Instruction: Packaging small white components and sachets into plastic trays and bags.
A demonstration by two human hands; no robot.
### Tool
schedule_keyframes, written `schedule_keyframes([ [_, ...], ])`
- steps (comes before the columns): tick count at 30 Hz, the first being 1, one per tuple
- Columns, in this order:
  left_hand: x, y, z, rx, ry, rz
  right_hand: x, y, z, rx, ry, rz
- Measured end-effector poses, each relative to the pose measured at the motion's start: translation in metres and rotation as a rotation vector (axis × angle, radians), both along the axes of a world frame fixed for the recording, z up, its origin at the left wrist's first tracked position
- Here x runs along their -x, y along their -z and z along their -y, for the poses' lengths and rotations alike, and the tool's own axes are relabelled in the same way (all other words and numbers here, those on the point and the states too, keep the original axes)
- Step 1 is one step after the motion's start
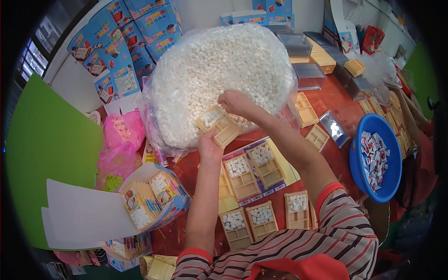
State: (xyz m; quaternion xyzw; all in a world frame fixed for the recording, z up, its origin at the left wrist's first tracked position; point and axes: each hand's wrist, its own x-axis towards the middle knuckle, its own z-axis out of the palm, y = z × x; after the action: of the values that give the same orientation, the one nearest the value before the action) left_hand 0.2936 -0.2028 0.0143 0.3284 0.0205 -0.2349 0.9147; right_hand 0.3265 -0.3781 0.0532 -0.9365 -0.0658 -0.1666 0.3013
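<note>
The left hand (211,145) gripped a divided cream tray (227,135) at its near edge, with white pieces in its far compartment. The right hand (237,103), fingers curled, hovered just beyond it over a clear plastic bag (154,122) heaped with small white cubes (219,60); whether it held any could not be told. On the red table (170,228) nearer the person stood partly filled trays (245,187). A blue basin (395,175) of small printed sachets (373,156) stood to the right, a pink plastic bag (112,156) to the left.
</note>
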Motion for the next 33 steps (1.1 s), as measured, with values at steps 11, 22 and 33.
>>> schedule_keyframes([
  [11,0.022,-0.001,-0.023,-0.042,-0.054,-0.008,-0.002,0.018,-0.013,0.542,0.004,-0.212],
  [22,0.022,-0.006,-0.009,-0.077,0.012,-0.032,0.015,-0.006,-0.041,0.099,-0.172,-0.075],
  [33,0.020,0.003,-0.016,0.014,0.046,0.031,0.026,0.006,-0.003,0.156,0.032,0.074],
])
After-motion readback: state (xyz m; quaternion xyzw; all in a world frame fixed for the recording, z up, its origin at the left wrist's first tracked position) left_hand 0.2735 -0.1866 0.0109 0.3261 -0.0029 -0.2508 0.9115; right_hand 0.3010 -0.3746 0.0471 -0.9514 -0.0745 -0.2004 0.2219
